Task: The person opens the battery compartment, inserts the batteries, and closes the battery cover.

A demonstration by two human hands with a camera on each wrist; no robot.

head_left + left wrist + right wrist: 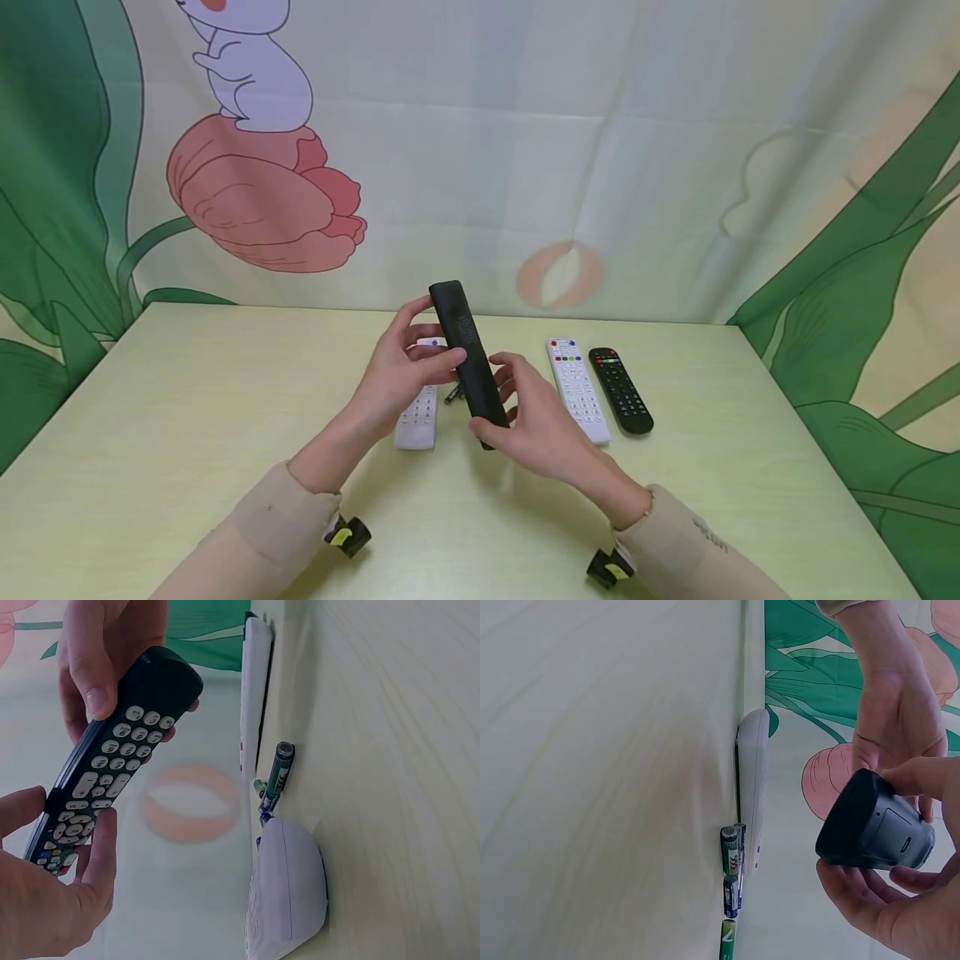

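Both hands hold a black remote control (468, 350) above the table, tilted, its back toward the head camera. My left hand (408, 367) pinches its upper part between thumb and fingers. Lower down, my right hand (536, 421) grips the near end. Pale round buttons cover the front of the remote (112, 757) in the left wrist view. On the back of the remote (896, 832), the right wrist view shows a panel outline with a small slot. Beneath the hands lie several batteries (730, 859), beside a white remote (416, 425) partly hidden by the left hand.
To the right of the hands, another white remote (581, 396) lies next to a second black remote (621, 390). The pale wooden table (187, 400) ends at a printed curtain (450, 167). A small black device (348, 536) is strapped at each wrist.
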